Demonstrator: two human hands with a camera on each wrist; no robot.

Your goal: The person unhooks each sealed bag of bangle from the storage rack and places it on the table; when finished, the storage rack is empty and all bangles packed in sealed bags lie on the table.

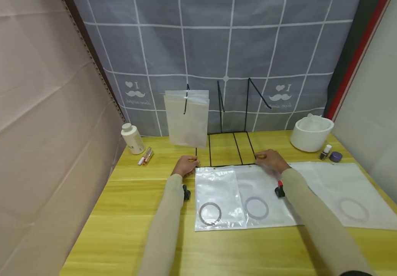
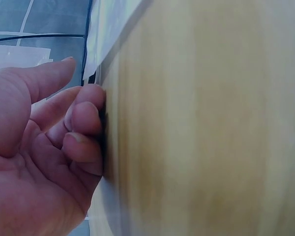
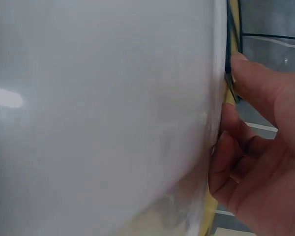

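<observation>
A black wire display rack (image 1: 235,148) stands on the table, with upright hooks at its back. My left hand (image 1: 186,165) is at the front left corner of its base, fingers curled around the wire's end in the left wrist view. My right hand (image 1: 271,159) grips the front right corner, thumb and index finger on either side of the wire in the right wrist view. Flat bags lie just in front of the rack: a clear bag (image 1: 216,188) with a ring-shaped item inside, and a whitish bag (image 1: 271,216) with another ring partly beneath my right forearm.
Pale bags (image 1: 188,120) hang from the rack's left hook. Another whitish bag (image 1: 367,184) lies at the right. A white bottle (image 1: 133,138) and small tubes (image 1: 146,156) stand or lie left; a white pot (image 1: 311,134), small bottle (image 1: 325,152) and purple jar (image 1: 335,156) are right.
</observation>
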